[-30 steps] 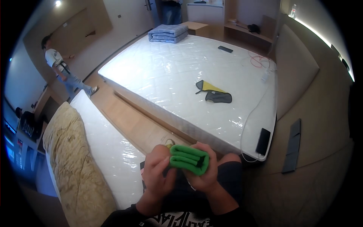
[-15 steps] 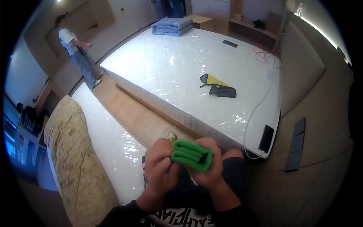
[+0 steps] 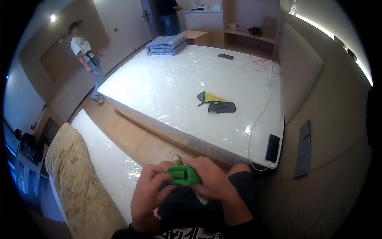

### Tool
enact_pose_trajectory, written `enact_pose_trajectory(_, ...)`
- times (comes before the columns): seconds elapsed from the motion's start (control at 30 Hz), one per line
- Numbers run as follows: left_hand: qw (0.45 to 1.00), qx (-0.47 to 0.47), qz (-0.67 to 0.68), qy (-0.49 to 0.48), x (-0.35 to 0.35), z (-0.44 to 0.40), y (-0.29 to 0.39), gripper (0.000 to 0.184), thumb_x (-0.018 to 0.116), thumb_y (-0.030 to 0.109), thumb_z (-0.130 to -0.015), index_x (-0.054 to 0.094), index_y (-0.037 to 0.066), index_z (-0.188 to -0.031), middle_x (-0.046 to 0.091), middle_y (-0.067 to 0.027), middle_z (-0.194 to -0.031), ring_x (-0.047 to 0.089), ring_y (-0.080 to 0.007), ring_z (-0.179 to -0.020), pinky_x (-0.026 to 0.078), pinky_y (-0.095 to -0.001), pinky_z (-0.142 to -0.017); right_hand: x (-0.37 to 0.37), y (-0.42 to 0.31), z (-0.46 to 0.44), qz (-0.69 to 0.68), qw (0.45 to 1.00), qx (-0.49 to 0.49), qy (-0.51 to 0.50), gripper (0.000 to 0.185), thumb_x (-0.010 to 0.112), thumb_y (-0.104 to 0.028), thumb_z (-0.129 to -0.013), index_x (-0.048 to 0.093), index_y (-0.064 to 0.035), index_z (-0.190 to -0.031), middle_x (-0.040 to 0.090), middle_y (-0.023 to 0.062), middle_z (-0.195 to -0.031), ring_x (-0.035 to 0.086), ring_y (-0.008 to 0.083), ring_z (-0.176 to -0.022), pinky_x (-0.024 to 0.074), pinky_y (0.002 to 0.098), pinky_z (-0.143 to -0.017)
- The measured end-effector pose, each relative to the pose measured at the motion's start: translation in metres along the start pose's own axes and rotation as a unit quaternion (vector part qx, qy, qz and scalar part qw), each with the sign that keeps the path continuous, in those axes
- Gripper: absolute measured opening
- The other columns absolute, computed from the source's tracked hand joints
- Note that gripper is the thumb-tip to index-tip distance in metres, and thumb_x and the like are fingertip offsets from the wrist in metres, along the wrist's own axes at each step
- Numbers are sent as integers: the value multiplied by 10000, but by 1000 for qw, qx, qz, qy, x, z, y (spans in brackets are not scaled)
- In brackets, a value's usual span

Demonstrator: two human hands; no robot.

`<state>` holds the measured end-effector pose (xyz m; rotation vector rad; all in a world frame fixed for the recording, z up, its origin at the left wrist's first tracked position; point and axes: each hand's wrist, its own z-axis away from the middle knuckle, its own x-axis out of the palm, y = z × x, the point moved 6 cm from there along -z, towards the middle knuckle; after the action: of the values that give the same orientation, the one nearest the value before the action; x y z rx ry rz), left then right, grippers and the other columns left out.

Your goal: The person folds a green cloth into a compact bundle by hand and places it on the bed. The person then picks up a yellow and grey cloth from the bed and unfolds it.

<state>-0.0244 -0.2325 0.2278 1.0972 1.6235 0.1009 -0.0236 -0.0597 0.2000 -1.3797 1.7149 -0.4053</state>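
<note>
In the head view, the green folded bundle (image 3: 182, 180) is off the near side of the wrapped mattress (image 3: 179, 75), folds running crosswise; the right hand (image 3: 211, 177), on the mattress side, clamps one end; the left hand (image 3: 151, 185) meets the end farther from the mattress, fingers blurred, grip impossible to tell

Dim fg, mattress (image 3: 167, 89) glare, brt lt strip (image 3: 317, 26), fisheye edges
</note>
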Motion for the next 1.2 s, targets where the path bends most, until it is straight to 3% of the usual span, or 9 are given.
enact_pose_trajectory(0.1, 996, 81, -4, -34, 5, 1, 0, 332, 836, 38, -624, 642, 80, -891, 507, -86, -996, 506, -264, -927, 456, -329, -743, 4, 5, 2, -2, 999, 13, -32, 625, 735, -145, -770, 484, -58, -1336, 607, 176, -1046, 578, 379, -976, 444, 437, -866)
enact_pose_trajectory(0.2, 997, 39, 43, -43, 5, -3, 4, 310, 831, 51, -618, 654, 94, -870, 506, -82, -1011, 486, -271, -970, 446, -340, -762, 2, 4, 2, -7, 999, 5, -33, 613, 734, -173, -786, 483, -57, -1334, 610, 178, -1033, 582, 378, -969, 443, 437, -862)
enact_pose_trajectory(0.3, 997, 44, -4, -55, 5, -5, 6, 300, 824, 57, -619, 665, 105, -869, 512, -75, -1006, 481, -277, -978, 443, -353, -770, 2, 4, 3, -8, 999, 9, -32, 595, 729, -200, -803, 487, -62, -1329, 617, 180, -1025, 587, 380, -959, 442, 437, -861)
enact_pose_trajectory(0.53, 991, 99, -26, -86, 5, -5, 7, 258, 808, 56, -626, 684, 107, -846, 537, -64, -1013, 493, -282, -961, 435, -360, -790, 0, 0, 1, -54, 995, 38, -80, 580, 724, -243, -827, 487, -81, -1331, 629, 188, -1023, 594, 380, -976, 445, 436, -867)
enact_pose_trajectory(0.63, 990, 110, -41, -82, 7, -9, 15, 242, 803, 52, -616, 685, 103, -821, 540, -63, -1004, 500, -281, -949, 432, -363, -795, 0, 8, 5, -26, 998, 41, -49, 580, 726, -241, -827, 487, -72, -1329, 628, 193, -1005, 595, 384, -975, 449, 433, -868)
enact_pose_trajectory(0.7, 985, 132, -52, -93, 11, -7, 9, 239, 809, 60, -611, 683, 102, -810, 537, -62, -991, 502, -280, -943, 431, -370, -798, 2, 9, 4, -67, 991, 67, -96, 586, 728, -232, -824, 486, -68, -1331, 631, 196, -1019, 598, 393, -969, 457, 433, -860)
enact_pose_trajectory(0.8, 977, 178, 2, -115, 12, -9, 4, 231, 818, 72, -612, 687, 103, -799, 532, -57, -971, 501, -276, -939, 429, -371, -799, 6, 9, 4, -100, 985, 74, -123, 588, 728, -216, -821, 486, -65, -1336, 635, 198, -1054, 608, 399, -967, 471, 427, -851)
enact_pose_trajectory(0.9, 978, 164, 54, -114, 11, -10, 5, 204, 783, 56, -636, 653, 80, -791, 532, -77, -1003, 541, -280, -1020, 401, -358, -838, 4, 7, 2, -141, 979, 79, -123, 589, 727, -206, -818, 489, -68, -1339, 637, 198, -1090, 619, 396, -981, 481, 417, -851)
enact_pose_trajectory(1.2, 961, 214, 147, -98, 7, -18, 5, 251, 854, 132, -652, 658, 73, -796, 534, -69, -953, 550, -275, -932, 450, -358, -794, 8, 17, 5, -245, 950, 140, -135, 579, 733, -228, -828, 497, -63, -1330, 637, 166, -1125, 648, 323, -1000, 498, 364, -863)
